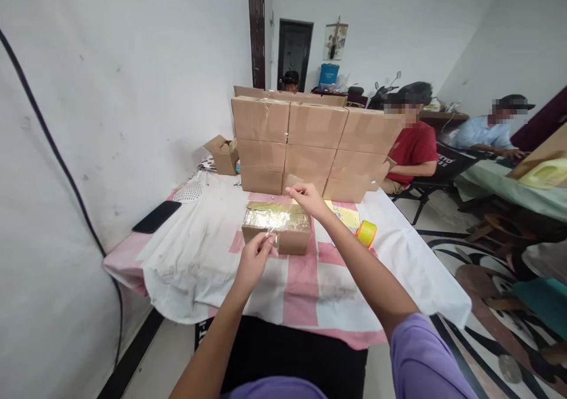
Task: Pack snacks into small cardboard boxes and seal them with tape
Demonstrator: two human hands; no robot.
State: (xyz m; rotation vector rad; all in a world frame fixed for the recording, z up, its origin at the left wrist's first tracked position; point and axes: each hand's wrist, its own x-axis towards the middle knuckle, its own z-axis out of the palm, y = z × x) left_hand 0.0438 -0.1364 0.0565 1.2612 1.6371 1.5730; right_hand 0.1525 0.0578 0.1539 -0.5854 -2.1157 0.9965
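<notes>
A small cardboard box (287,241) with a shiny, tape-covered top lies on the table's white and pink cloth (305,281). My left hand (254,258) hovers at the box's near left corner, fingers pinched on a clear strip of tape (275,226). My right hand (306,197) is over the box's far right edge, fingers pinched on the strip's other end. The strip stretches between the two hands across the box top. A yellow roll of tape (366,234) lies on the table to the right of the box.
A wall of stacked sealed cardboard boxes (310,148) stands at the table's far end, with an open box (222,154) to its left. A black phone (156,216) lies at the left edge. Other people sit behind and to the right; a yellow jug (546,173) rests on another table.
</notes>
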